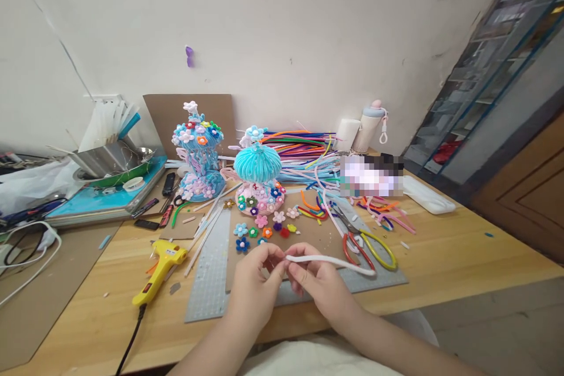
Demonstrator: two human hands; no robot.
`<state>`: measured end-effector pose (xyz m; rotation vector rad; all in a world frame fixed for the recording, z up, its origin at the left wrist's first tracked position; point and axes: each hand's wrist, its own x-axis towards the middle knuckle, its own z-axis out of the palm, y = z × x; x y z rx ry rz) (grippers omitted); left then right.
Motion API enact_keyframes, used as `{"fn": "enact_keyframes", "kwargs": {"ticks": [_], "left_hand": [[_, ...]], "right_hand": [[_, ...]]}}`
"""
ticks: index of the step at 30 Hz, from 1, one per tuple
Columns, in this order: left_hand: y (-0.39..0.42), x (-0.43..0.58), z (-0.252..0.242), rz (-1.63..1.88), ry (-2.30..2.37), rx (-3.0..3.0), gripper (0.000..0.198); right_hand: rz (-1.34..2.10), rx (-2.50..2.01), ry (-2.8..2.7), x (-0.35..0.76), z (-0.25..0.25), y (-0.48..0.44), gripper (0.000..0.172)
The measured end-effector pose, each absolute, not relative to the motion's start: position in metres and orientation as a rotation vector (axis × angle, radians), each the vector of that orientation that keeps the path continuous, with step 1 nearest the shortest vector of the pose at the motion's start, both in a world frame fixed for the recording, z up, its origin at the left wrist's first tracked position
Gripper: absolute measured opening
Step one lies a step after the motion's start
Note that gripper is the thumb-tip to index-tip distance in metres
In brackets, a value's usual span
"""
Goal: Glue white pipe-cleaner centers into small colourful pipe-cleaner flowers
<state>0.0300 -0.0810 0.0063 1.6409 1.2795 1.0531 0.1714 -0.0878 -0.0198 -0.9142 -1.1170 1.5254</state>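
Between my two hands is a white pipe cleaner [328,259], its near end pinched at the fingertips and its free end reaching right toward the scissors. My left hand [259,276] closes thumb and finger on that end. Thumb and fingers of my right hand [319,279] grip it just beside. Behind the hands, several small pipe-cleaner flowers [267,232] lie on a brown cardboard sheet [235,267]. Past them stands a turquoise, mushroom-shaped pipe-cleaner piece [258,163] with a pink flowered base. A similar blue one [199,155], covered in flowers, stands to its left.
A yellow glue gun [159,270] lies left of the grey cutting mat [205,294]. Scissors [370,247] with red and yellow handles rest on the right. Bundled pipe cleaners [304,167], a bottle [369,128] and a metal bowl [103,160] stand farther back.
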Motion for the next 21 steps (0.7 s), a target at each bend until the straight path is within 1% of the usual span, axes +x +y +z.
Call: {"fn": "enact_keyframes", "kwargs": {"ticks": [4, 8, 13, 16, 19, 21], "left_hand": [[-0.084, 0.033, 0.008, 1.010, 1.194, 1.647, 0.002], [-0.084, 0.035, 0.011, 1.046, 1.005, 1.316, 0.012], [-0.080, 0.041, 0.009, 0.979, 0.957, 1.036, 0.025], [-0.078, 0.045, 0.007, 0.950, 1.003, 1.027, 0.028], [-0.076, 0.049, 0.006, 0.910, 1.023, 1.014, 0.032], [-0.075, 0.053, 0.004, 0.882, 1.012, 0.989, 0.035]], "right_hand": [[1.642, -0.817, -0.965, 0.176, -0.018, -0.087, 0.030], [1.634, -0.740, -0.877, 0.180, -0.017, -0.086, 0.027], [1.409, -0.766, -1.060, 0.184, -0.019, -0.083, 0.017], [1.153, -0.839, -1.233, 0.188, -0.021, -0.082, 0.010], [0.922, -0.906, -1.366, 0.192, -0.022, -0.082, 0.010], [0.857, -0.939, -1.424, 0.195, -0.022, -0.083, 0.012]]}}
